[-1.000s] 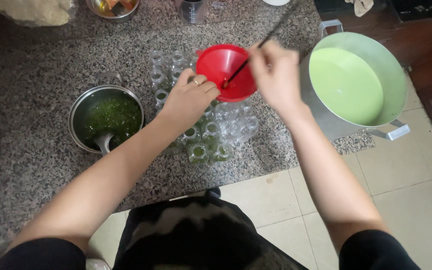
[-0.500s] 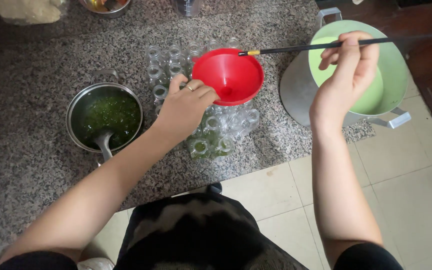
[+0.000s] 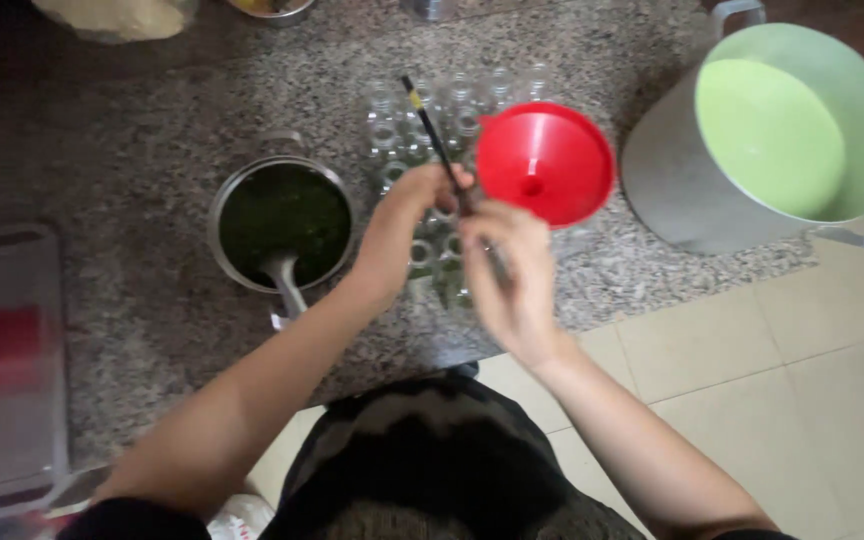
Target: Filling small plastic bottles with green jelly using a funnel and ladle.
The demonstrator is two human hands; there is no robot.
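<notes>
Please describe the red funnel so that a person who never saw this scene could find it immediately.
Start at the large grey pot of pale green liquid on the granite counter. Immediately beside it, above a cluster of small clear glass jars, is the red funnel. It is the only bright red, cone-shaped thing there.

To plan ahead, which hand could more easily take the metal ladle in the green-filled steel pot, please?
Probably the left hand: it is nearer the metal ladle, whose handle lies beside that forearm; the right hand sits farther off.

Right hand (image 3: 512, 275) motion-blurred, hides jars (image 3: 432, 255); pot (image 3: 762, 150) cut off by right edge.
</notes>
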